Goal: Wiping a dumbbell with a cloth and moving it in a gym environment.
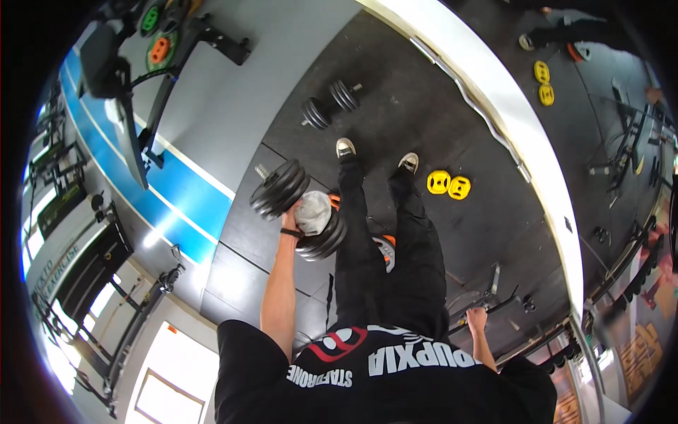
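Observation:
My left hand (pixel 291 214) grips a black plate-loaded dumbbell (pixel 286 183) with a threaded bar end, raised on a stretched arm. A pale, crumpled, cloth-like thing (pixel 313 213) lies over its middle and hides the handle and most of my fingers. A dark band circles that wrist. On the right, my right hand (pixel 476 318) is closed into a fist, and nothing shows in it. Beyond my feet a second black dumbbell (pixel 331 106) lies on the dark floor mat (pixel 424 111).
Two yellow weight plates (pixel 449 184) lie right of my feet. A grey and orange plate (pixel 389 252) shows between my legs. A large mirror with a white edge (pixel 529 116) stands at right. A weight bench (pixel 127 106) is at upper left, beside a blue floor lane (pixel 185 185).

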### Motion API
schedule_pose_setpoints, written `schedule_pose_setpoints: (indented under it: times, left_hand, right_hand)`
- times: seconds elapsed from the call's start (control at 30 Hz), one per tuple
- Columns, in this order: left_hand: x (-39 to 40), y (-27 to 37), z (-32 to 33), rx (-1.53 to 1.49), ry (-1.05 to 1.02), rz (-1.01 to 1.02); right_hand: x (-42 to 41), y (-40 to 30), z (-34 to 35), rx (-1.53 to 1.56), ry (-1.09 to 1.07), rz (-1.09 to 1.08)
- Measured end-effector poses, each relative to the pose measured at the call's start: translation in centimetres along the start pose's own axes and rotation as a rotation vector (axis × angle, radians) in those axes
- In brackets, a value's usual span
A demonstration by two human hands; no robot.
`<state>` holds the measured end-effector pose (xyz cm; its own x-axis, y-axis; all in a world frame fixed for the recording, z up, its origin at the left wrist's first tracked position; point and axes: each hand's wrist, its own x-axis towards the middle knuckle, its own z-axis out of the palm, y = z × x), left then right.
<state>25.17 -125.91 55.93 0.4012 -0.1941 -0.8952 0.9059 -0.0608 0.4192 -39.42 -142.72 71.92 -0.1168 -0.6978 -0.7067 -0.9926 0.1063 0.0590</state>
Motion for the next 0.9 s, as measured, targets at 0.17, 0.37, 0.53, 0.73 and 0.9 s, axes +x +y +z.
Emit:
schedule_pose_setpoints:
  times: [0.17, 0.37, 0.53, 0.73, 0.9]
  left_hand:
    - [-5.8, -1.8, -10.1, -0.088, 0.211, 0.096]
    - [-11.9, -7.3, -18.7, -0.079, 0.483, 0.044]
    - [-16.1, -14.3, -21.0, -0.292, 0.539, -0.149]
    - [-17.4, -21.6, -18.1, -0.195, 0.61, -0.322]
    - [-15.4, -24.1, -13.3, -0.269, 0.468, -0.306]
  right_hand:
    - [7.3, -13.1, -7.0, 0.218, -0.121, -0.236]
    - [10.5, -26.9, -14.9, 0.032, 0.131, -0.535]
    - [9.5, -26.9, -16.0, -0.297, 0.012, -0.441]
    - [7.1, -36.7, -16.8, -0.721, -0.131, -0.449]
    - [7.7, -45.8, -16.7, -0.708, 0.152, -0.617]
